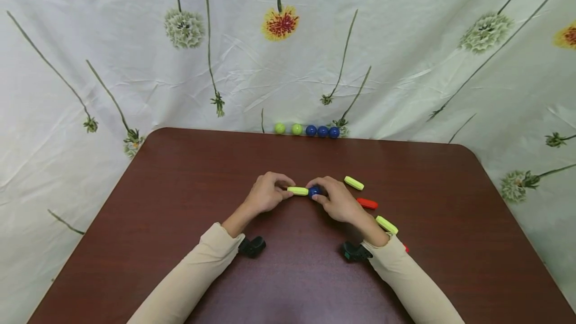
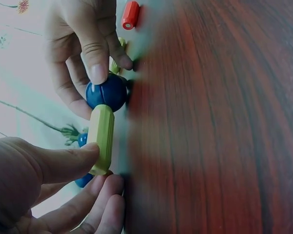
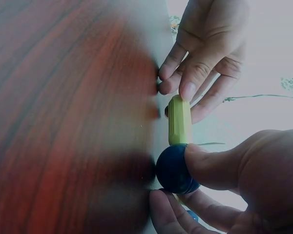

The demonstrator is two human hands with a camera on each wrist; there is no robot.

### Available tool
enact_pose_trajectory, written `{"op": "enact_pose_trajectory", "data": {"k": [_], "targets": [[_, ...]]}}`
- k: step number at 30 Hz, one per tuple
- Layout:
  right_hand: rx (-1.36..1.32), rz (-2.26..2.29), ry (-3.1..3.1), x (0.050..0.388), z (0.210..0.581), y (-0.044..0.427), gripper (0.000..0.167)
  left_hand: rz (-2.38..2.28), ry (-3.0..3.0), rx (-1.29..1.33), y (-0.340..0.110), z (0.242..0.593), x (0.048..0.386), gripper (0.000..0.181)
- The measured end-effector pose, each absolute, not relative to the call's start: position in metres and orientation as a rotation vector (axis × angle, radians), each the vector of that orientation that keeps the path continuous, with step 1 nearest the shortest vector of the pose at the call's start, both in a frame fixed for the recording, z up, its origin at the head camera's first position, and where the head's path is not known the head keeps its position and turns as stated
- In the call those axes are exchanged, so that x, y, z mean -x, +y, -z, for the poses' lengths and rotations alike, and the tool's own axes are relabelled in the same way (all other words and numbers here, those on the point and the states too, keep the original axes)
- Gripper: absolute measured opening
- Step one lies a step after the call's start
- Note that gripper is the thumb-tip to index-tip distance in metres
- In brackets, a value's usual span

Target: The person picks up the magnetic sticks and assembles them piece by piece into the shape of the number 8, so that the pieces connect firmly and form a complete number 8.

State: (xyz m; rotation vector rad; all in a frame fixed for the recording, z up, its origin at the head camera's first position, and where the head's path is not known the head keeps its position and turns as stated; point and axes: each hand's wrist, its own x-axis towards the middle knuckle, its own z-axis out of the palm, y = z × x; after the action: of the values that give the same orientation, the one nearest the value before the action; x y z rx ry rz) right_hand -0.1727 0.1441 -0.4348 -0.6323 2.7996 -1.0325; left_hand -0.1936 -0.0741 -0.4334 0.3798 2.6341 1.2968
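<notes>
My left grip (image 1: 265, 194) pinches one end of a yellow-green ribbed rod (image 1: 298, 191); my right grip (image 1: 335, 201) holds a blue ball (image 1: 314, 191) touching its other end. Both pieces are near the middle of the counter (image 1: 202, 164), and a red rod (image 1: 368, 203) lies just beside my right grip.

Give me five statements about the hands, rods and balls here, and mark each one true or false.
1. The left hand pinches a yellow-green rod. True.
2. The right hand is empty. False: it holds a blue ball.
3. The held rod touches the held ball. True.
4. The balls along the far edge of the table are all blue. False: two are green, three blue.
5. A red rod lies between two loose yellow-green rods. True.
</notes>
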Motion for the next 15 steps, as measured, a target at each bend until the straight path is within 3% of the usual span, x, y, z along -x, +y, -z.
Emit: {"op": "enact_pose_trajectory", "data": {"k": [15], "targets": [[0.610, 1.027, 2.801, 0.1727, 0.4352, 0.1445, 0.021, -1.313, 2.634, -0.381, -0.0749, 0.4328, 0.1940, 0.017]]}}
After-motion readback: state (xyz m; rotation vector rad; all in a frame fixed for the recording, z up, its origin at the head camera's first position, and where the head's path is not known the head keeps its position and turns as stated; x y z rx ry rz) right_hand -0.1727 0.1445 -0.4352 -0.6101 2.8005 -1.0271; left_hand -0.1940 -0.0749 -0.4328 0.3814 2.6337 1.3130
